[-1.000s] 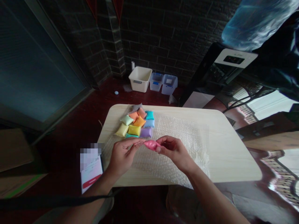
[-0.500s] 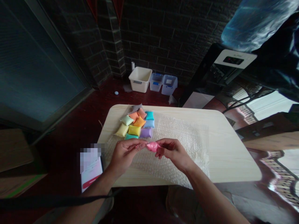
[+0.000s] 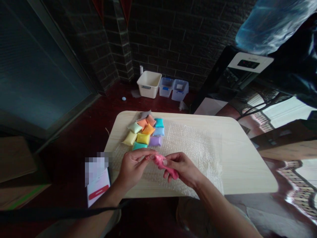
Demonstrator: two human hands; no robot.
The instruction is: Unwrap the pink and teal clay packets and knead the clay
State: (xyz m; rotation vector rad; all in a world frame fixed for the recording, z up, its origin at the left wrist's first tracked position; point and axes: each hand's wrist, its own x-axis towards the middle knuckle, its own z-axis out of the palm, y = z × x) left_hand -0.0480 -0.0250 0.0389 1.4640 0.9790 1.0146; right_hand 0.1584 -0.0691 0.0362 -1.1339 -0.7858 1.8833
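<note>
Pink modelling clay (image 3: 170,170) stretches down in a soft strip from a crinkled pink packet (image 3: 159,159) above the table. My left hand (image 3: 133,165) pinches the packet's left end between thumb and fingers. With thumb on top and fingers beneath, my right hand (image 3: 182,167) is closed on the clay at the packet's right side. Just beyond my hands lie several small pillow-shaped clay packets, among them a yellow packet (image 3: 143,138), a purple packet (image 3: 155,141) and a green packet (image 3: 140,146). Under my hands is a sheet of bubble wrap (image 3: 195,148).
The pale wooden table (image 3: 250,165) has rounded corners. A phone or tablet (image 3: 99,188) stands by its left edge. Behind it, a cream bin (image 3: 148,87) and two clear boxes (image 3: 179,90) sit on the floor. A water dispenser (image 3: 250,62) stands at the right.
The pink clay now hangs out toward the lower right as a longer strip; before, only a compact pink lump showed. My right thumb has shifted onto it, while my left hand stays nearly in place.
</note>
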